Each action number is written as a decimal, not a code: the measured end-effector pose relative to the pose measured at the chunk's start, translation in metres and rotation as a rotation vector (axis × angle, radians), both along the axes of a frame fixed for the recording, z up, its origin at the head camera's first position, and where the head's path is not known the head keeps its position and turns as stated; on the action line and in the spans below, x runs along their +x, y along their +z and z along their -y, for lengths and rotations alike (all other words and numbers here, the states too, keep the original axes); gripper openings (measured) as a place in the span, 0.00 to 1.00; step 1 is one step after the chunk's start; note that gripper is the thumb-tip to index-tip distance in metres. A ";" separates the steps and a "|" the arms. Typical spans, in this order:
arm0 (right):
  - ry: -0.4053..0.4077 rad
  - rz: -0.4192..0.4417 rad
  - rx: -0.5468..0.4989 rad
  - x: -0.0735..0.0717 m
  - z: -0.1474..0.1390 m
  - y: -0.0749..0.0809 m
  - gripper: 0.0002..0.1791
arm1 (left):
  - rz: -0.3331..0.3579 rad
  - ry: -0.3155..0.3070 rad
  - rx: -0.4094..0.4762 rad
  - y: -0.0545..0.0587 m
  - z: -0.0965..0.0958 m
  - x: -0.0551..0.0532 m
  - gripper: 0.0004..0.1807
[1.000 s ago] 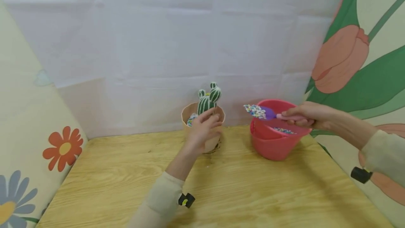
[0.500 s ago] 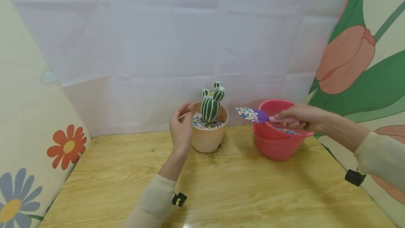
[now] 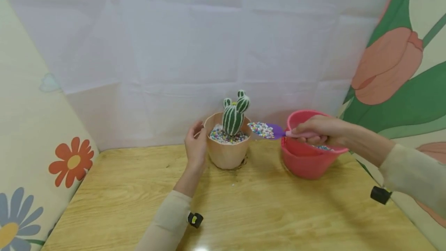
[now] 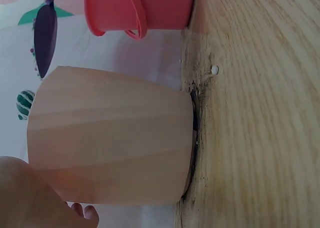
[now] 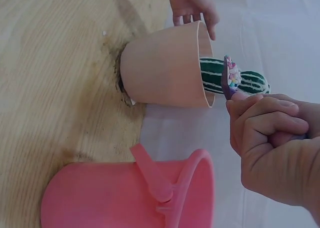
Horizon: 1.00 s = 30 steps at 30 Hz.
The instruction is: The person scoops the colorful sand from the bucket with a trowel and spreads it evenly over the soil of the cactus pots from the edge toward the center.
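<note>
A green cactus with white stripes (image 3: 232,120) stands in a peach flower pot (image 3: 228,157), among multicoloured pebbles (image 3: 223,138). At the pot's left side is my left hand (image 3: 196,146), its fingers loosely bent by the rim; in the right wrist view those fingers lie along the pot's far side. My right hand (image 3: 318,129) grips the pink handle of a small trowel (image 3: 277,131) with a purple blade. Pebbles (image 3: 261,129) are heaped on that blade, which is level beside the pot's right rim. The trowel's blade (image 4: 46,40) shows from below in the left wrist view.
A pink bucket (image 3: 306,165) with pebbles inside stands right of the pot, under my right hand. Its handle (image 5: 150,173) hangs at the side. Dark dirt (image 4: 200,97) and a white pebble (image 4: 215,69) lie on the wooden table (image 3: 139,200). A white sheet (image 3: 174,49) hangs behind.
My left hand has moved left from in front of the cactus to the pot's left side. My right hand has carried the loaded trowel left, to the pot's rim.
</note>
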State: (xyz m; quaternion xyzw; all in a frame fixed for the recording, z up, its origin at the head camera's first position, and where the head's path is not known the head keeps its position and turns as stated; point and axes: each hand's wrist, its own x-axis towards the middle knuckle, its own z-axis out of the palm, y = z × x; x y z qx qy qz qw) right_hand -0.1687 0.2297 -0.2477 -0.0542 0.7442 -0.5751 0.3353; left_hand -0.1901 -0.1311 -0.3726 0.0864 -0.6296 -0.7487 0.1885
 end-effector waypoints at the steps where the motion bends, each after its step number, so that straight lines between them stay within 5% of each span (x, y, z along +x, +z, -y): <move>1: 0.001 -0.009 0.016 -0.002 0.003 0.000 0.12 | 0.000 -0.006 0.014 0.000 0.001 0.000 0.23; 11: 0.055 -0.001 0.008 -0.022 0.031 -0.008 0.11 | -0.019 -0.011 0.061 -0.003 0.005 -0.002 0.18; 30: 0.068 0.056 -0.118 -0.028 0.101 -0.031 0.13 | 0.031 -0.010 0.018 -0.004 0.008 -0.002 0.19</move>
